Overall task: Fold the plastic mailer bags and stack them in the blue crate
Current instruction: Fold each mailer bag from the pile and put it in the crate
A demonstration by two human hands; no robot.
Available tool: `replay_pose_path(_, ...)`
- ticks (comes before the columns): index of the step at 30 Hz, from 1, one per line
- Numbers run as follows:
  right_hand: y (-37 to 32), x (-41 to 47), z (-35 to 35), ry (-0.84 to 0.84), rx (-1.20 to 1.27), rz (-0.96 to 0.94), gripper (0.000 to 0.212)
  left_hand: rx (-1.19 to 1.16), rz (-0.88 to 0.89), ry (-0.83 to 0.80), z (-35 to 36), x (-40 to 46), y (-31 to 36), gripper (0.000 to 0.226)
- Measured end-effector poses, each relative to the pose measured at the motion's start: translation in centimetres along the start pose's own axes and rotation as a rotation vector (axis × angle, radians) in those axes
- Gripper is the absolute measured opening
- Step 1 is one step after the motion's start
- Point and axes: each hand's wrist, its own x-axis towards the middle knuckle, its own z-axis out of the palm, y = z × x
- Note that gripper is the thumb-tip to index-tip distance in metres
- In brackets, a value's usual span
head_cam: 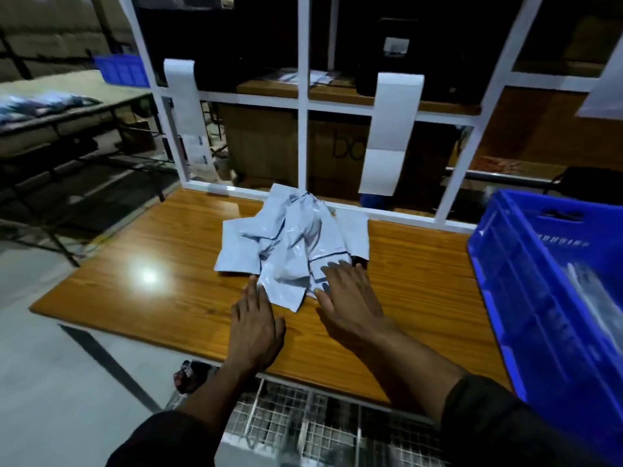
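A loose pile of pale grey plastic mailer bags [290, 244] lies crumpled on the wooden table [168, 291], toward its far middle. My left hand [256, 321] is flat above the table at the pile's near-left corner, fingertips touching the nearest bag's edge. My right hand [350, 298] reaches over the pile's near-right side with fingers straight, touching the bags. The blue crate [526, 298] stands at the table's right end; something clear and plastic shows inside it, blurred.
A white frame [303, 106] with hanging white sheets rises behind the table. A wire mesh shelf [303, 426] sits below the near edge. Another table with a small blue bin [123, 70] stands far left.
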Motion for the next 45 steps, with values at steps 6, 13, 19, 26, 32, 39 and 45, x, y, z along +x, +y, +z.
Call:
replay_pose_path(6,-4.9,5.7,1.8,0.024,-0.110,0.034,0.071,0.007,0.023,-0.078,0.3,0.5,-0.5,0.075)
replay_pose_path(13,-7.1,9.5,3.2,0.012,-0.026,0.205,0.055,0.028,0.031,-0.084,-0.2,0.6,-0.9,0.074)
replay_pose_path(19,-5.2,7.2,2.4,0.156,0.182,0.155,0.049,0.030,0.047,-0.051,0.2,0.6,-1.2,0.076)
replay_pose_path(26,-1.1,0.7,0.3,0.273,0.326,-0.060,0.046,-0.010,0.090,-0.036,-0.1,0.0,-1.0,0.079)
replay_pose_path(32,2.7,-6.4,-1.0,0.170,0.449,-0.053,0.038,-0.088,0.187,-0.021,0.0,-1.6,-0.1,0.075)
replay_pose_path(39,7.3,-10.0,-2.5,-0.072,0.405,0.002,0.050,-0.240,0.232,-0.014,-0.2,-5.0,3.7,0.070)
replay_pose_path(45,7.1,-12.1,-2.9,-0.008,0.351,0.143,0.041,-0.357,0.331,0.089,-1.2,-6.1,8.3,0.080)
